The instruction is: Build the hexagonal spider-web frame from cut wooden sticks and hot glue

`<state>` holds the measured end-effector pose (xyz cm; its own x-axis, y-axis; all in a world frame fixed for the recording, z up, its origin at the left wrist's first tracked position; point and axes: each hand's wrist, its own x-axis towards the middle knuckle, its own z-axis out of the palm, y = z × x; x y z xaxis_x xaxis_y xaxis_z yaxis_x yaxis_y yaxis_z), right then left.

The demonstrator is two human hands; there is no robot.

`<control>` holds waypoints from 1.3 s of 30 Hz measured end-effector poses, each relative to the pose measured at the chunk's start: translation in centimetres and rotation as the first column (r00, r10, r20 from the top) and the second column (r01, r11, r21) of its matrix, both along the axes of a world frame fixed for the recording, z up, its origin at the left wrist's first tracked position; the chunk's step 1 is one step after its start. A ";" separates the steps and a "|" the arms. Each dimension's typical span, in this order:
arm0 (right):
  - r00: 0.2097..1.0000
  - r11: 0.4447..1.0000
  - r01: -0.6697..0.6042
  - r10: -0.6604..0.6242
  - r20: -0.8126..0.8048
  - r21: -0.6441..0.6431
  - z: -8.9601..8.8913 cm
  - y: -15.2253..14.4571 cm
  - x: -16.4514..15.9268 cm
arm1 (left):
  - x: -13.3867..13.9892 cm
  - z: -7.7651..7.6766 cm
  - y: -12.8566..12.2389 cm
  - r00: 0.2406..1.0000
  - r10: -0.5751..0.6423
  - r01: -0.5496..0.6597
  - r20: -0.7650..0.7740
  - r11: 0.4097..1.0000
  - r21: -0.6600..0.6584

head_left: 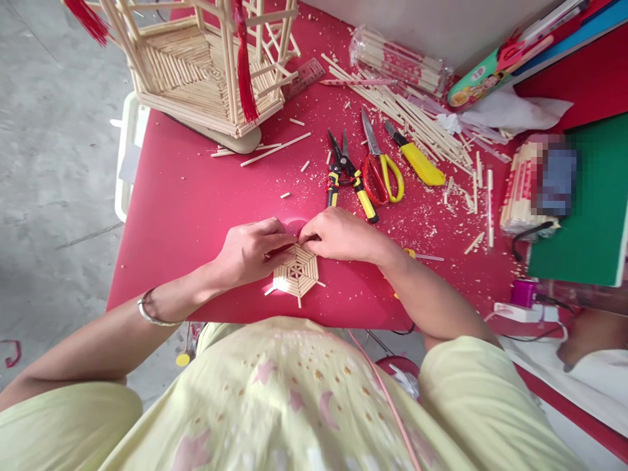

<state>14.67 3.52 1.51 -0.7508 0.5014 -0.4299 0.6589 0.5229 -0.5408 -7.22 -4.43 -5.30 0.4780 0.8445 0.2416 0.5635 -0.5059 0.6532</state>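
Observation:
A small hexagonal panel [296, 273] made of thin wooden sticks lies near the table's front edge, with stick ends poking out past its corners. My left hand [252, 245] grips it at the upper left, thumb and fingers pinched together. At the upper right edge, my right hand [333, 234] is closed in a pinch, its fingertips close to those of the left. Whatever lies between the fingertips is mostly hidden. Beyond the hands lie black-and-yellow pliers [349, 176], red-and-yellow scissors [381, 167] and a yellow utility knife [417, 157].
A large stick-built lantern frame [210, 72] with red tassels stands at the back left. Loose wooden sticks [412, 108] and bagged sticks [400, 59] lie at the back right. Chips litter the red table [167, 216]. A power strip [523, 312] sits at the right edge.

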 end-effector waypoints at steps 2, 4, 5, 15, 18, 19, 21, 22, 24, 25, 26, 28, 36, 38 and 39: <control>1.000 1.000 0.004 -0.004 -0.001 0.014 -0.1 -0.1 0.0 | 0.0 0.1 0.0 1.000 0.002 -0.002 0.005 1.000 0.000; 1.000 1.000 0.004 -0.003 -0.003 0.015 -0.1 -0.1 0.1 | 0.1 0.1 0.0 1.000 0.005 -0.005 0.011 1.000 -0.001; 1.000 1.000 0.002 -0.002 -0.006 0.015 -0.1 -0.1 0.1 | 0.1 0.2 0.0 1.000 0.007 -0.007 0.013 1.000 -0.002; 0.999 1.000 -0.006 0.005 0.032 0.029 0.7 -0.2 -0.4 | -0.2 -0.3 0.2 1.000 -0.017 0.017 0.015 1.000 0.005; 1.000 0.999 -0.001 0.000 0.024 0.033 0.8 -0.2 -0.4 | -0.3 -0.3 0.2 1.000 -0.002 0.003 0.025 1.000 -0.015; 1.000 0.999 0.002 -0.003 0.021 0.034 0.8 -0.3 -0.3 | -0.3 -0.2 0.2 1.000 0.007 -0.006 0.027 1.000 -0.022; 1.000 0.999 0.006 -0.007 0.014 0.036 0.7 -0.3 -0.1 | -0.1 0.2 0.1 1.000 0.018 -0.018 0.010 0.999 -0.027; 1.000 0.999 0.009 -0.009 0.011 0.037 0.6 -0.4 0.0 | 0.0 0.4 0.0 1.000 0.021 -0.021 -0.011 0.999 -0.028; 1.000 0.999 0.011 -0.012 0.006 0.036 0.5 -0.5 0.1 | 0.2 0.9 -0.2 0.997 0.033 -0.036 -0.065 0.999 -0.035; 1.000 0.999 0.013 -0.013 0.005 0.035 0.5 -0.5 0.2 | 0.3 1.1 -0.3 0.995 0.044 -0.048 -0.088 0.998 -0.041; 1.000 0.999 0.014 -0.014 0.004 0.036 0.5 -0.6 0.2 | 0.4 1.2 -0.4 0.993 0.056 -0.062 -0.103 0.997 -0.049; 1.000 0.999 0.020 -0.020 0.000 0.043 0.4 -0.7 0.2 | 0.5 1.4 -0.6 0.990 0.079 -0.088 -0.114 0.994 -0.068; 0.978 0.977 0.191 -0.181 -0.104 0.092 2.1 -2.2 1.7 | 0.5 1.5 -0.8 0.993 0.114 -0.113 -0.007 0.968 -0.223; 0.930 0.932 0.344 -0.322 -0.176 0.115 2.7 -3.9 3.0 | 0.5 1.6 -0.8 0.992 0.115 -0.094 0.060 0.956 -0.277; 0.896 0.902 0.419 -0.390 -0.213 0.108 2.8 -5.0 3.7 | 0.5 1.7 -0.8 0.990 0.115 -0.086 0.080 0.951 -0.298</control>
<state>18.40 -1.44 4.33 -0.5269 0.8252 -0.2033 0.7281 0.3149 -0.6088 -6.74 -5.19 -3.59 0.3737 0.9274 0.0162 0.5299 -0.2278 0.8169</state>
